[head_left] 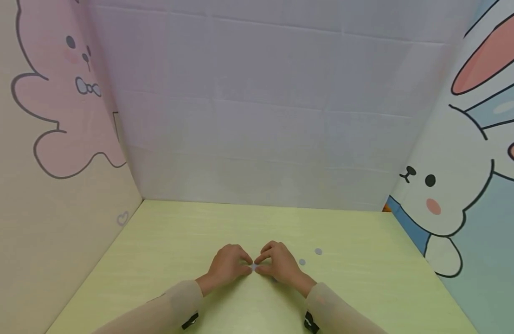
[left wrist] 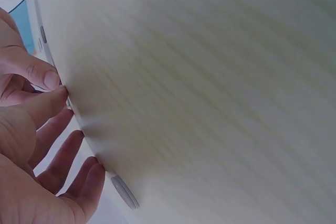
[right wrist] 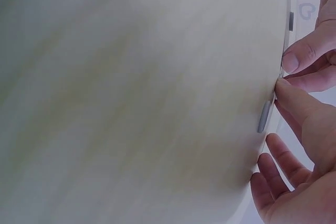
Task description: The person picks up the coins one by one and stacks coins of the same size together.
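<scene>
My left hand and right hand meet over the middle of the pale yellow-green tabletop. Between their thumbs and forefingers lies a small grey disc, pinched at its edges from both sides; the fingertips cover much of it. In the left wrist view a flat grey piece lies near the left hand's other fingers. The right wrist view has a grey piece on the table close to the right thumb. Partly hidden under the right hand in the head view is a dark grey spot.
Two more grey discs lie on the table to the right of the right hand. A pale cloth wall closes the back; printed side walls with a pink bear and a white rabbit stand left and right.
</scene>
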A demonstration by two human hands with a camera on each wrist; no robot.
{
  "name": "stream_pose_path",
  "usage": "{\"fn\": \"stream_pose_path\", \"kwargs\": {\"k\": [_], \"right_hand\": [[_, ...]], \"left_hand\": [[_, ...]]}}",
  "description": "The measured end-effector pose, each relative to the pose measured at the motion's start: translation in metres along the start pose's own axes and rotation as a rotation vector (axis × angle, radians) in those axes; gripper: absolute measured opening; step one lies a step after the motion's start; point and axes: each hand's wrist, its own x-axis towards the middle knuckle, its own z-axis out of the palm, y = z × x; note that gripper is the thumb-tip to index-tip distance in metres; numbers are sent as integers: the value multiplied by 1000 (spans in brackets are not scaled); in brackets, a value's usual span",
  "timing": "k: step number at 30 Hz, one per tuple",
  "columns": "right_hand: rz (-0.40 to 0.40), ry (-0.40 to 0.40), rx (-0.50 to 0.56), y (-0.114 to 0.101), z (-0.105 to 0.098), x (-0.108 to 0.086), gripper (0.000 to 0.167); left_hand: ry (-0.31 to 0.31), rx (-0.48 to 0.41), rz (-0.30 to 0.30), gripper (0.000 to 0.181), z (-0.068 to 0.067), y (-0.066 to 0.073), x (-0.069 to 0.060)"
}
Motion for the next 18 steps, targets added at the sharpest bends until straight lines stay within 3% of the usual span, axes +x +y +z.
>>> {"fn": "stream_pose_path", "kwargs": {"k": [10, 18], "right_hand": [[-35, 23, 12, -3, 0, -2, 7], [-2, 0, 18, -4, -1, -1, 6]], "left_hand": [[34, 52, 22, 7, 6, -1, 2], [38, 46, 17, 7, 5, 1, 2]]}}
